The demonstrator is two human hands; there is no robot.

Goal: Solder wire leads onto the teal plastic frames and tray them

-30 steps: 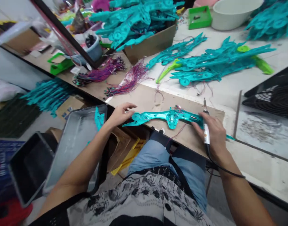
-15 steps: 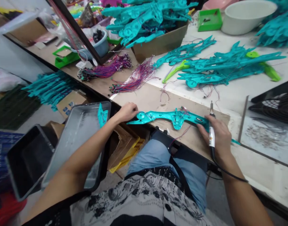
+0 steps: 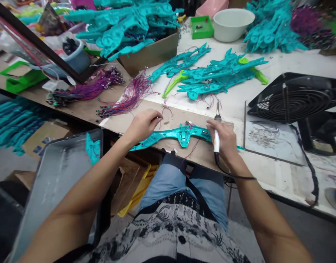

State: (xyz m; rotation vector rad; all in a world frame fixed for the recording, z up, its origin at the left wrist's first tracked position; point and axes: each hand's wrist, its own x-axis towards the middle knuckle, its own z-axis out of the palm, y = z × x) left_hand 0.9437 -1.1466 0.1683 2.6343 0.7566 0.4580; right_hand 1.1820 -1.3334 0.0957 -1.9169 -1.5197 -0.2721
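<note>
Your right hand (image 3: 225,138) grasps the soldering iron (image 3: 216,141), what your left hand (image 3: 142,126) pinches I can't tell, and the turquoise plastic shell (image 3: 184,136) on the bench (image 3: 266,174) edge looks light, stiff, best held by its outer ends, clear of fragile wires (image 3: 189,126).

Glossy plastic frame (image 3: 184,138), metal-tipped soldering iron (image 3: 216,141), matt cardboard box (image 3: 151,54), smooth plastic basin (image 3: 230,32).

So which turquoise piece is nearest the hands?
The long turquoise piece showing between left hand and right hand; the others lie farther back or left.
</note>
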